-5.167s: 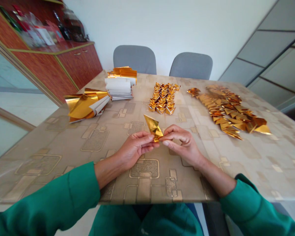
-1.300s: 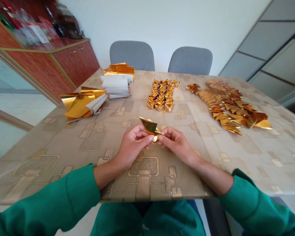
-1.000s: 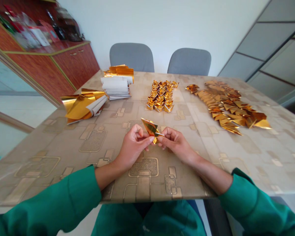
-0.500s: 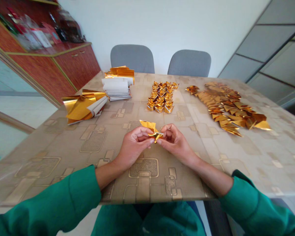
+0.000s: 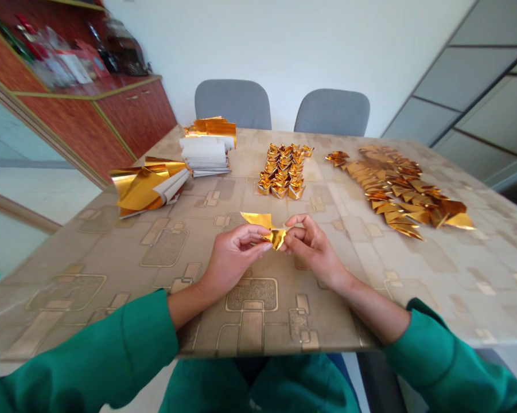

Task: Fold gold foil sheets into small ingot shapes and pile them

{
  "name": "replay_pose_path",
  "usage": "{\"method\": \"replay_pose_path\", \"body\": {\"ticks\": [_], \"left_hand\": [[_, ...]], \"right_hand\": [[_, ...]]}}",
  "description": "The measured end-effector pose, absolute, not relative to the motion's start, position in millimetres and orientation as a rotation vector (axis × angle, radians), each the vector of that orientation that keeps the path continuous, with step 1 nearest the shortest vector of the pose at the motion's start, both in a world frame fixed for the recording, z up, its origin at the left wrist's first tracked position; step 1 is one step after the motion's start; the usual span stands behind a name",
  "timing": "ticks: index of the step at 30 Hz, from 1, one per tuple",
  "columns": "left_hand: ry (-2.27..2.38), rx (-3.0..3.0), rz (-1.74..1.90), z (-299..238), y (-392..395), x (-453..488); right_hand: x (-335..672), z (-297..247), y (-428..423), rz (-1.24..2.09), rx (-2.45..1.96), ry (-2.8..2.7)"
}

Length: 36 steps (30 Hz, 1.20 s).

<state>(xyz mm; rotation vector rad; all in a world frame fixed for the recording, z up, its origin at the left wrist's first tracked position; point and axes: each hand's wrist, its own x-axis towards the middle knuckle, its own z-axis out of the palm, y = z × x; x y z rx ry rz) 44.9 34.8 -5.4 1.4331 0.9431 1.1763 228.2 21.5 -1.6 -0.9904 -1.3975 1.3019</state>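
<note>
Between my two hands, just above the near middle of the table, is a partly folded piece of gold foil paper (image 5: 278, 237). One flap of it points up and to the left. My left hand (image 5: 236, 252) pinches the paper's left side between thumb and fingers. On its right edge, the thumb and bent fingers of my right hand (image 5: 312, 249) are closed. Beyond my hands stand rows of small folded gold foil pieces (image 5: 282, 170), packed close together. Part of the held paper is hidden behind my fingers.
At the left lie loose gold sheets (image 5: 144, 186) beside a stack of white-backed folded foil paper (image 5: 207, 155). Many pointed gold foil pieces (image 5: 407, 192) spread across the right of the patterned table (image 5: 189, 321). Two grey chairs (image 5: 232, 104) stand behind the table, and a wooden cabinet (image 5: 133, 117) at the left.
My right hand has shifted slightly to the right along the paper, its thumb now further from my left thumb. The paper's front face has turned and shows more gold.
</note>
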Motion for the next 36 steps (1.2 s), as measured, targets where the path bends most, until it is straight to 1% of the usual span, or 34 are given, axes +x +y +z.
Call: {"method": "replay_pose_path", "body": {"ticks": [3, 6, 11, 14, 19, 24, 27, 31, 33, 36], "left_hand": [[0.985, 1.626, 1.155, -7.7, 34.7, 41.5], [1.011, 1.943, 1.149, -8.1, 36.4, 37.0], [0.979, 2.469, 1.347, -4.1, 39.6, 30.6], [1.012, 2.613, 1.416, -0.5, 39.2, 29.3], [0.968, 2.66, 1.371, 2.3, 37.1, 29.1], [0.967, 2.604, 1.376, 3.1, 35.2, 31.0], [0.994, 2.456, 1.383, 4.1, 35.2, 32.6], [1.106, 2.01, 1.374, 5.2, 36.9, 35.8], [1.161, 1.737, 1.306, 6.2, 36.9, 38.1], [1.107, 1.367, 1.169, 8.3, 35.0, 42.0]], "right_hand": [[229.2, -0.4, 21.7, 1.266, -1.012, -1.406], [229.8, -1.4, 22.0, 1.223, -1.009, -1.433], [231.2, -1.8, 20.6, 1.158, -0.937, -1.518], [232.3, -0.3, 19.8, 1.048, -0.943, -1.602], [234.7, 1.3, 21.5, 0.876, -1.016, -1.679], [235.5, 1.9, 20.7, 0.797, -1.034, -1.75], [235.1, 0.4, 21.2, 0.794, -1.026, -1.702], [235.0, -2.4, 23.2, 0.779, -1.072, -1.676], [234.8, -3.0, 22.8, 0.771, -1.078, -1.694], [234.4, -2.9, 20.7, 0.759, -1.038, -1.802]]}}
